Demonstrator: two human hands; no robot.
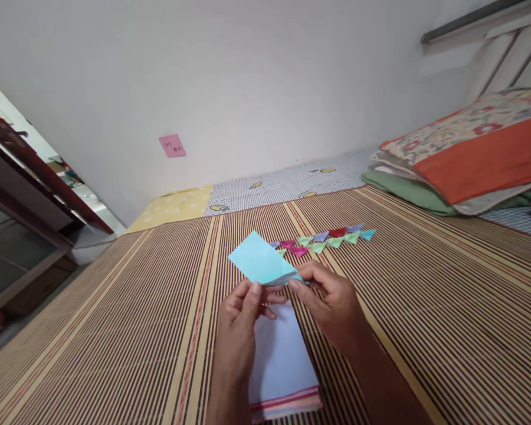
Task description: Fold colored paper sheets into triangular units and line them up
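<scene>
A light blue sheet of paper (259, 257), partly folded, is held up in front of me between both hands. My left hand (243, 313) pinches its lower edge with the thumb on top and the other fingers beneath. On the right corner, my right hand (327, 298) grips the paper between thumb and fingers. Below the hands lies a stack of coloured paper (283, 354), pale lavender on top, with red and pink edges showing at the bottom. Behind the blue sheet, small folded triangles (334, 242) in several colours lie in two rows, partly hidden by it.
A striped bamboo mat (128, 313) covers the bed. Folded bedding (482, 153) is piled at the right back. Patterned cloth (265, 189) runs along the wall, where a pink note (172, 146) is stuck. A doorway stands at the left.
</scene>
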